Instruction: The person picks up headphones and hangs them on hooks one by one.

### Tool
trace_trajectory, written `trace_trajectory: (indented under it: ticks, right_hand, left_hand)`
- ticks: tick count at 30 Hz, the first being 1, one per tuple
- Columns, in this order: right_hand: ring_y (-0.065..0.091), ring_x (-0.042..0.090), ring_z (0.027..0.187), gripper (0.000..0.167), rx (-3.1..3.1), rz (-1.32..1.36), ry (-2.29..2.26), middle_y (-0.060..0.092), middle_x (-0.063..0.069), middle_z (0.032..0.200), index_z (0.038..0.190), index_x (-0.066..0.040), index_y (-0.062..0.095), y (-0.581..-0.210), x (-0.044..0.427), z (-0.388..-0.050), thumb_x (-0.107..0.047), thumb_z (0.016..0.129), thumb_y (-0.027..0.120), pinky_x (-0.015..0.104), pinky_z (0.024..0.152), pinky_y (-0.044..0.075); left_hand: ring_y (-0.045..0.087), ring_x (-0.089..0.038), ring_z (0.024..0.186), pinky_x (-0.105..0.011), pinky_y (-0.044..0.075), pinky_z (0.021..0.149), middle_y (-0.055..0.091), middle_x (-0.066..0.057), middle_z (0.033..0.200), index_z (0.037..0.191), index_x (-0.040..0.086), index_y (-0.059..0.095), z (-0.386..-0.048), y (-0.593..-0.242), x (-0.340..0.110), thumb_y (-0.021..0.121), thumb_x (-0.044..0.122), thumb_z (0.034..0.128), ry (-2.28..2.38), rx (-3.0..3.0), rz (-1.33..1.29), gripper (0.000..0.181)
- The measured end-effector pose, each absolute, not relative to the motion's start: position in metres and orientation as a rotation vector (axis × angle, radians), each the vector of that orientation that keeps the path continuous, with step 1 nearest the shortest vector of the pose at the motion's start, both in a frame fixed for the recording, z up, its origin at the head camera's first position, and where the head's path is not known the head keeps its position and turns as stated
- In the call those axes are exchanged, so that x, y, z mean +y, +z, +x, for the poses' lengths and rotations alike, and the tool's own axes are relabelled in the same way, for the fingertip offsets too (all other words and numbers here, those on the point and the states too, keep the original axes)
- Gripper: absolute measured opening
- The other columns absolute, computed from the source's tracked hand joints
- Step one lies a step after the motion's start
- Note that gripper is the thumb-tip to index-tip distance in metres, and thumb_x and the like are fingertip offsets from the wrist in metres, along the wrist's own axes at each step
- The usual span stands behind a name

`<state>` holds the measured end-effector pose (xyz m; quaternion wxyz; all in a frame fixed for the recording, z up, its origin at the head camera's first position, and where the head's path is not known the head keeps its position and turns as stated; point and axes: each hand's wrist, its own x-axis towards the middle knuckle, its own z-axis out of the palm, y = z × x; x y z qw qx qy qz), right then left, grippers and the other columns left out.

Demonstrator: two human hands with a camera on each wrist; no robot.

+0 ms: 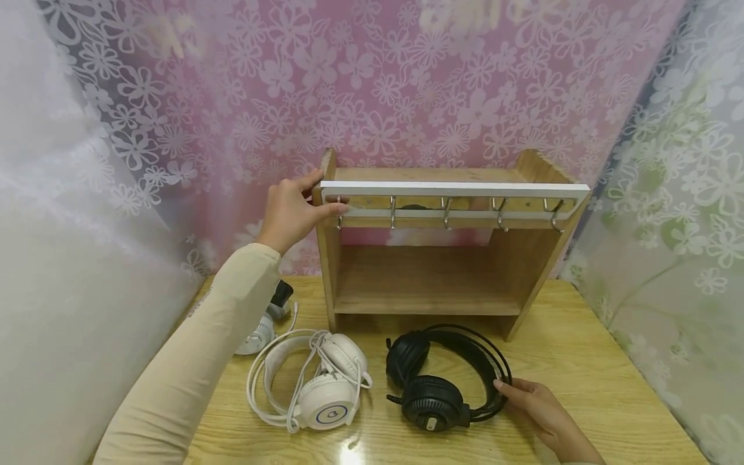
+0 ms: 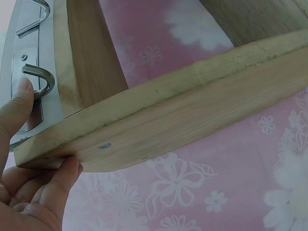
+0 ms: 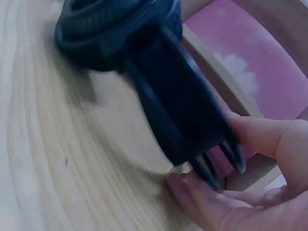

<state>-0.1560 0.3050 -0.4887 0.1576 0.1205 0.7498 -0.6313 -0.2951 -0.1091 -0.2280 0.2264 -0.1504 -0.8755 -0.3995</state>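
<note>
Sleeve (image 1: pixel 192 361) foremost, I read left grip (image 1: pixel 295 210) clasping the rack (image 1: pixel 427 278), right grip (image 1: pixel 540 408) pinching the black headset (image 1: pixel 433 399) toward the counter's (image 1: pixel 616 387) right edge; an edge-only pinch could slip.

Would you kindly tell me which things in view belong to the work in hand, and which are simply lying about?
Apparently in use:
- black headset, its headband held by the right hand
- wooden stand with its hook rail, gripped at one end by the left hand

Seemingly just lying about:
- white headset, untouched
- partly hidden light-coloured item
</note>
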Motion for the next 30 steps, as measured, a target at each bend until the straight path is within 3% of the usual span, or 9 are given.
trace_trajectory:
  ticks: [4,7,14,16,23,30]
  right_hand:
    - [0.061,0.031,0.112,0.083,1.881,0.271,-1.959,0.06,0.023,0.118,0.146,0.016,0.002,-0.484,0.308,-0.152,-0.022,0.098,0.057,0.043,0.096,0.05]
    - [0.068,0.026,0.098,0.093,1.673,0.26,-2.056,0.066,0.007,0.102,0.149,0.002,-0.016,-0.481,0.309,-0.151,-0.019,0.097,0.058,0.042,0.091,0.053]
    - [0.065,0.028,0.105,0.097,1.536,0.191,-2.153,0.064,0.01,0.114,0.144,-0.013,-0.034,-0.476,0.303,-0.148,-0.014,0.1,0.052,0.044,0.096,0.05]
    - [0.063,0.026,0.109,0.095,1.527,0.166,-2.182,0.063,0.01,0.118,0.145,-0.012,-0.033,-0.476,0.301,-0.147,-0.013,0.1,0.051,0.043,0.098,0.048]
    - [0.064,0.018,0.106,0.078,1.667,0.17,-2.168,0.066,0.002,0.118,0.15,0.008,-0.001,-0.479,0.297,-0.145,-0.019,0.1,0.053,0.033,0.096,0.05]
    - [0.066,0.02,0.101,0.079,1.799,0.183,-2.101,0.065,0.006,0.113,0.149,0.01,0.001,-0.477,0.295,-0.137,-0.021,0.1,0.054,0.033,0.093,0.052]
  left_hand:
    - [0.068,-0.021,0.097,-0.034,0.056,0.075,0.06,-0.011,0.13,0.137,0.009,0.053,-0.293,-0.226,-0.11,0.083,0.042,0.0714,-1.089,-2.43,-0.398,0.079]
    - [0.067,-0.021,0.097,-0.034,0.056,0.075,0.057,-0.01,0.134,0.137,0.009,0.053,-0.292,-0.225,-0.11,0.083,0.041,0.0718,-1.092,-2.43,-0.397,0.079]
    - [0.067,-0.018,0.092,-0.032,0.055,0.071,0.055,-0.01,0.135,0.137,0.008,0.053,-0.292,-0.225,-0.109,0.082,0.041,0.0728,-1.08,-2.429,-0.409,0.078]
    - [0.067,-0.017,0.091,-0.03,0.054,0.069,0.053,-0.009,0.138,0.137,0.008,0.052,-0.292,-0.225,-0.109,0.082,0.04,0.0734,-1.072,-2.432,-0.408,0.077]
    - [0.067,-0.02,0.093,-0.031,0.054,0.07,0.052,-0.009,0.139,0.138,0.008,0.051,-0.291,-0.225,-0.108,0.082,0.04,0.0747,-1.054,-2.451,-0.413,0.077]
    - [0.064,-0.018,0.08,-0.026,0.048,0.061,0.061,-0.012,0.129,0.137,0.006,0.052,-0.288,-0.224,-0.106,0.081,0.038,0.0758,-1.022,-2.458,-0.414,0.075]
